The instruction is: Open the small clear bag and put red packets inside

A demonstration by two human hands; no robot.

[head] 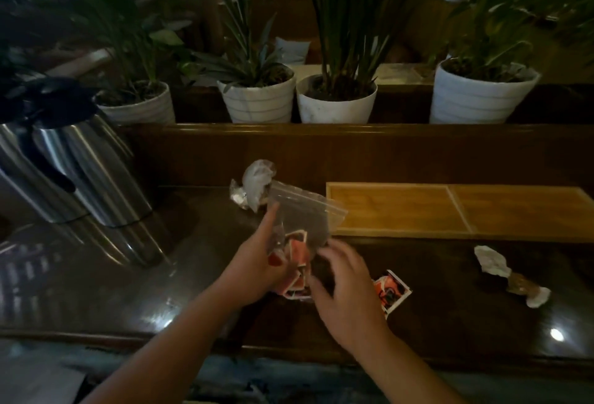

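Clear plastic zip bag (300, 210) w/ red-backed cards (297, 251) gripped in left hand (257, 262), above dark wooden table (128, 291) centre; right hand (344, 288) fingers curled at bag's lower edge, grasp unclear.

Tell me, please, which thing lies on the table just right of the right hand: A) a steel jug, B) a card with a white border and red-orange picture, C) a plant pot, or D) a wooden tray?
B: the card lies flat on the dark table beside the right hand; the wooden tray lies farther back.
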